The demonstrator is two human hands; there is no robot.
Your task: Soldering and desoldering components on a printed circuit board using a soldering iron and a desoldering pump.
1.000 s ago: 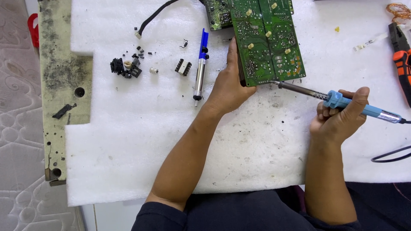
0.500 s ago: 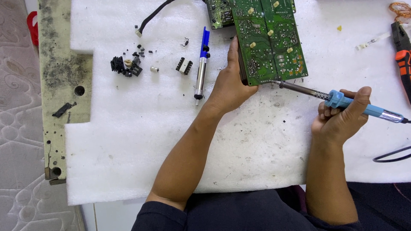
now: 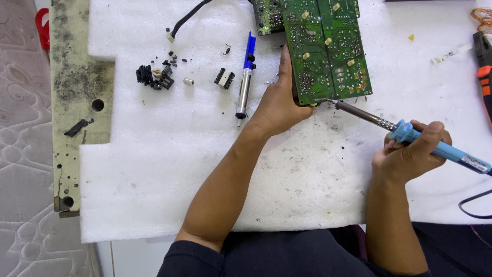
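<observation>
— So, anything moved in the last second?

— Hardly. Nearest me, my right hand (image 3: 410, 154) stays clenched around the blue soldering iron (image 3: 405, 134), its tip still touching the near edge of the green circuit board (image 3: 328, 51). My left hand (image 3: 279, 102) keeps gripping the board's left edge. Farther left, the desoldering pump (image 3: 245, 77) lies untouched on the white foam tabletop (image 3: 154, 169).

circuit board (image 3: 328, 51): glossy green | soldering iron (image 3: 410, 134): blue plastic, metal shaft | foam sheet (image 3: 154, 169): white, rough

White foam sheet (image 3: 154, 169) over worn, stained wooden bench (image 3: 77, 77), patterned quilted fabric (image 3: 23, 154) beside
</observation>
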